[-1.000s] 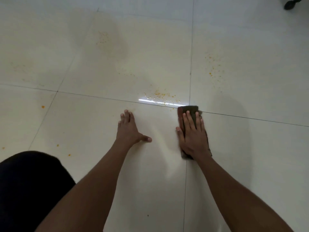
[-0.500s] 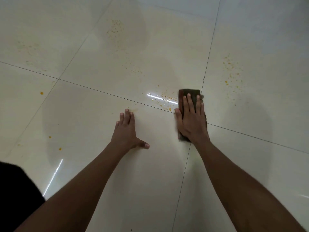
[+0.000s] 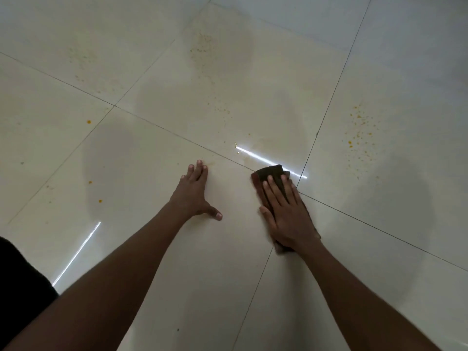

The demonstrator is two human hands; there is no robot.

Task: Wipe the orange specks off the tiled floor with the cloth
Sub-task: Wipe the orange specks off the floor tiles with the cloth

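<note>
My right hand [image 3: 285,214] lies flat, fingers straight, pressing a dark brown cloth [image 3: 269,173] onto the pale tiled floor [image 3: 253,84] where grout lines cross. The cloth's far end sticks out past my fingertips. My left hand [image 3: 193,193] rests flat on the tile to the left, fingers together, thumb spread. Orange specks lie in a cluster to the right [image 3: 359,133], a few just beyond the cloth [image 3: 236,145], a faint patch further away [image 3: 202,46], and single dots at the left [image 3: 95,191].
A bright light streak [image 3: 268,160] reflects off the glossy tile just ahead of the cloth, another at lower left [image 3: 76,254]. Dark clothing [image 3: 22,282] shows at the bottom left corner. Faint smudges mark the far left tile [image 3: 81,59].
My right hand has drawn the cloth back toward me and slightly left across the grout line; the speck cluster beside the light streak is mostly gone. The left hand stayed planted. The camera tilted.
</note>
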